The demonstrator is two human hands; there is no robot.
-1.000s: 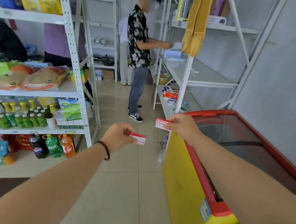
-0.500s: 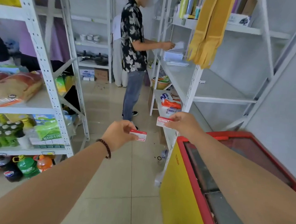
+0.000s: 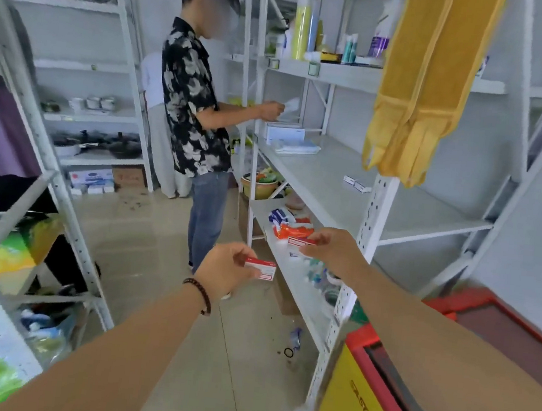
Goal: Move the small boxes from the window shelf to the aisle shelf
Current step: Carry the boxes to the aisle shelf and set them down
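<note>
Head cam, only view: both arms out front, walking up the aisle w/ one small box per hand. Left hand [image 3: 226, 269] is pinched closed on a red-and-white box [image 3: 261, 269], thumb on top, box sticking out to the right of the fingers. Right hand [image 3: 328, 248] is closed on a second box [image 3: 301, 241], held over the front edge of the lower shelf [image 3: 292, 274], just in front of an orange packet [image 3: 293, 231] and a blue-and-white pack [image 3: 280, 214].

Two more little boxes [image 3: 357, 183] already sit on the middle shelf [image 3: 319, 177], near its front edge by the upright post [image 3: 365, 235]; a yellow cloth [image 3: 419, 87] hangs just above them. Prob. that's the drop spot, i.e. the aisle shelf, tho can't be sure.

Step in hand, as I read it: carry, then place. To do it well: lift right hand up past the post, not into it, set box flat beside the pair, label out, then left box next to it. Keep clear of the other person [image 3: 200, 104] working farther along the same rack, and of the red-and-yellow freezer [image 3: 359, 398] corner at hip level.
</note>
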